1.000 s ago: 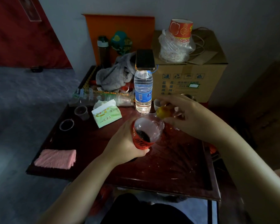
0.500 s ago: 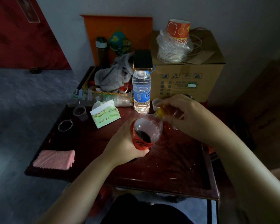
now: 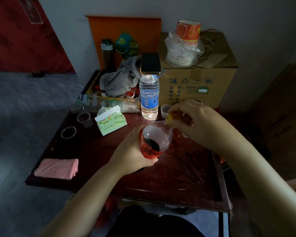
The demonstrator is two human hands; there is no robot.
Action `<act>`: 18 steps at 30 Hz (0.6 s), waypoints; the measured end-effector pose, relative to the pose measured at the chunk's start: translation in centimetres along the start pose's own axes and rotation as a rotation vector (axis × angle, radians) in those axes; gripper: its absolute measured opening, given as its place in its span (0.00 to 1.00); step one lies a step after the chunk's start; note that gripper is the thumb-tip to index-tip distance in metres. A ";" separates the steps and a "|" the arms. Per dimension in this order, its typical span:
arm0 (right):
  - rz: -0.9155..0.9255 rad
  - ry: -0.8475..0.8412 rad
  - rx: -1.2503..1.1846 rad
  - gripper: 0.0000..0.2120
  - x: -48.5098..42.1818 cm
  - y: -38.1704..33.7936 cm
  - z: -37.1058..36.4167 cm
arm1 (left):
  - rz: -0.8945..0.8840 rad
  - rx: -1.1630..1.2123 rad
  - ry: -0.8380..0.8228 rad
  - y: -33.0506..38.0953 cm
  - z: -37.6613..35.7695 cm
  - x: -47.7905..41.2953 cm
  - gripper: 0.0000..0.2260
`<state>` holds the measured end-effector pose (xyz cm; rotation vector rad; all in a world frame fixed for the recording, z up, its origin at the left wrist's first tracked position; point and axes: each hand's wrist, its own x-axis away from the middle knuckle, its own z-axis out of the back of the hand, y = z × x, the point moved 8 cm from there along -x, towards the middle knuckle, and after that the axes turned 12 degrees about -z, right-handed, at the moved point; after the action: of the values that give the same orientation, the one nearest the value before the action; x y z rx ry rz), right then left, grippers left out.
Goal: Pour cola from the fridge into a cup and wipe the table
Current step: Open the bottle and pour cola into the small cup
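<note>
little change vs half a second back — left hand [image 3: 135,152] grips the cola bottle [image 3: 155,142] round its red label, bottle tilted above the table [image 3: 186,170], neck pointing up and to the right. right hand [image 3: 195,123] pinches the yellow cap [image 3: 170,119] with thumb and fingertips, same spot as before. a little dark cola sits low in the bottle. small white cup [image 3: 164,110] stands just behind the cap; pink cloth [image 3: 56,168] lies at the near-left corner — neither has moved.
</note>
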<state>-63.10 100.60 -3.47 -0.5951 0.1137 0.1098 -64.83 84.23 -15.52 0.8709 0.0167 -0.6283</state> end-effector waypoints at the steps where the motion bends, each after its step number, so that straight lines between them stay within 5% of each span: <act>1: 0.022 -0.028 -0.023 0.14 0.1 -0.1 -0.1 | -0.002 -0.003 0.000 0.0 0.0 0.0 0.39; 6: -0.021 0.015 0.080 0.29 0.4 -0.1 -0.3 | 0.009 0.001 -0.003 -0.1 0.0 0.0 0.39; 9: -0.075 0.125 0.139 0.21 0.4 -0.2 0.0 | 0.007 0.008 -0.002 -0.2 0.0 0.1 0.39; 13: -0.088 0.070 0.052 0.12 0.3 0.0 -0.2 | -0.004 0.002 -0.003 -0.2 0.1 0.2 0.40; 18: -0.043 -0.037 -0.093 0.13 0.3 -0.1 -0.3 | -0.017 -0.007 -0.005 -0.3 0.3 0.4 0.41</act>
<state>-62.83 100.38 -3.76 -0.6877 0.0606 0.0850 -64.76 83.68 -15.63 0.8629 0.0221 -0.6457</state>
